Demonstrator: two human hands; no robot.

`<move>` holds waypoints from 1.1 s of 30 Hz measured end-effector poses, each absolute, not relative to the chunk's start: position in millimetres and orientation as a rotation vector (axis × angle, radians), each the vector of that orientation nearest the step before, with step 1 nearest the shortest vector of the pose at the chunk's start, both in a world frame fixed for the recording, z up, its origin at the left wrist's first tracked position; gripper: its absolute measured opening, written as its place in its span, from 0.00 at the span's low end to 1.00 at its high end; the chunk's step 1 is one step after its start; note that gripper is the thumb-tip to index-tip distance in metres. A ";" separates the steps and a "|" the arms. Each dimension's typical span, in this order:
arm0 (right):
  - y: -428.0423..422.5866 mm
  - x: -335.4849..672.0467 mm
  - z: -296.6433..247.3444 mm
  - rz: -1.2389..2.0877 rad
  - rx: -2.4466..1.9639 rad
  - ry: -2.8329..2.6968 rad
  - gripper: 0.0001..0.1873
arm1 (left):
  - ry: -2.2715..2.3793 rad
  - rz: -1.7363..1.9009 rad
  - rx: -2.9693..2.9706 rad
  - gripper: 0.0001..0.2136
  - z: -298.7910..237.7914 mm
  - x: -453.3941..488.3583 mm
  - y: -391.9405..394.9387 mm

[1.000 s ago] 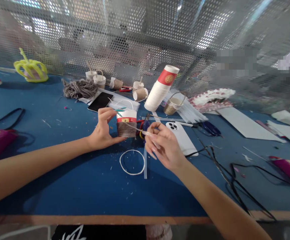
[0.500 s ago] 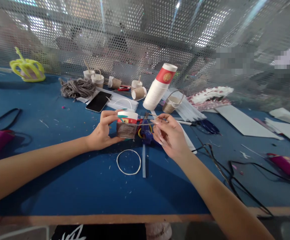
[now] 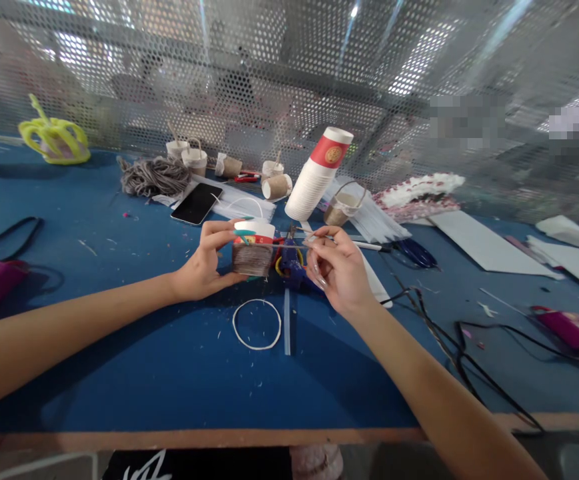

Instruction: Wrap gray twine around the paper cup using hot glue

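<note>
My left hand [image 3: 206, 261] is closed around a paper cup [image 3: 252, 259], thumb below and fingers with long teal nails near its rim. Grey-brown yarn is wound about most of the cup, leaving a red band and white rim bare. A strand of yarn [image 3: 288, 247] runs taut from the cup to my right hand [image 3: 338, 268], which pinches it between thumb and fingertips. Behind and between the hands lies a blue glue gun [image 3: 293, 267], partly covered by my right hand. On the table in front of the cup rests a thin white ring [image 3: 257, 325].
A tilted stack of paper cups [image 3: 314, 180] stands behind my hands. Grey yarn [image 3: 153, 176], a phone [image 3: 197, 203] and several small wrapped cups line the back. Black cables [image 3: 462, 357] cross the right side; a clear glue stick [image 3: 288, 323] lies in front.
The yarn strand, slightly slack before, is now straighter and lies a little higher across the cup. Both hands stay almost in place.
</note>
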State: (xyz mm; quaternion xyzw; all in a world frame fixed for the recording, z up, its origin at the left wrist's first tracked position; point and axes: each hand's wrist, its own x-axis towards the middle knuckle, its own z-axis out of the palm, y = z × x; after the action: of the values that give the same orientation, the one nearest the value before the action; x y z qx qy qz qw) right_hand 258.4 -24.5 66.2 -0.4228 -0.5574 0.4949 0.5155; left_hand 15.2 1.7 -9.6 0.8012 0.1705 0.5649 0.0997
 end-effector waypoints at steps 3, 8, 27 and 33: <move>-24.1 257.5 64.4 1.212 -1.001 -1.304 0.13 | 0.496 1.680 2.371 0.39 -10.0 15.1 1.7; -21.9 257.2 59.2 1.248 -0.983 -1.293 0.15 | 0.498 1.706 2.374 0.40 -11.1 16.7 2.0; -15.8 270.7 36.1 0.229 -1.273 -1.565 0.19 | 0.389 1.789 2.400 0.37 -10.8 16.2 5.6; -31.0 262.6 46.1 0.331 -0.733 -2.086 0.43 | 0.373 1.726 2.309 0.39 -13.1 15.7 1.9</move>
State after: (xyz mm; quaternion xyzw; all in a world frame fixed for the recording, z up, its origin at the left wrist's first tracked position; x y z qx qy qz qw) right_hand 262.6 -31.0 46.1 -0.2949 -0.8389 0.1332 0.4377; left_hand 15.7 1.9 -13.1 0.7889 0.1274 0.5896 0.1173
